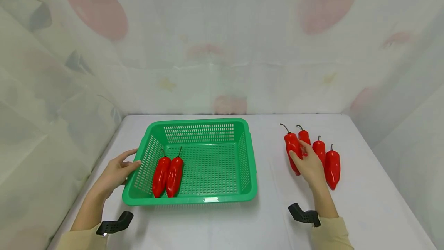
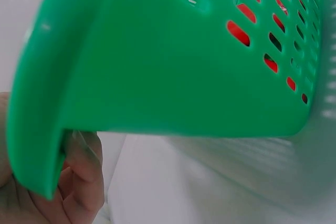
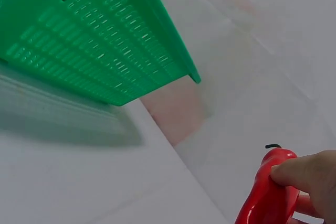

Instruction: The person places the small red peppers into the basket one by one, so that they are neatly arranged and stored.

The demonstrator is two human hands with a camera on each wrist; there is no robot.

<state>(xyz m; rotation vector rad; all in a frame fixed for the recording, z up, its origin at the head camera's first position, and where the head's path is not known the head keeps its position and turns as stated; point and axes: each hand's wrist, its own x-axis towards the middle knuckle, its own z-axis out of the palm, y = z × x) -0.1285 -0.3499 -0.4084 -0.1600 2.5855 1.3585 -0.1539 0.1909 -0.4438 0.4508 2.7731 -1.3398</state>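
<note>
A green plastic basket (image 1: 222, 200) with slotted walls stands on the left half of the table. My left hand (image 1: 116, 173) grips its left rim, thumb over the edge; in the left wrist view curled fingers (image 2: 84, 177) show beneath the rim. Two red peppers (image 1: 175, 176) lie side by side inside, toward the basket's left. To the right of the basket, my right hand (image 1: 309, 165) holds a red pepper (image 1: 292, 146) between thumb and fingers. The right wrist view shows the thumb pressed on this pepper (image 3: 268, 198), its dark stem pointing away.
Beside my right hand lie three more red peppers, the rightmost pepper (image 1: 332, 169) fully visible and the others partly covered by the hand. A white cloth covers the table (image 1: 277, 219). Pale patterned sheets (image 1: 263, 68) hang behind it and along both sides.
</note>
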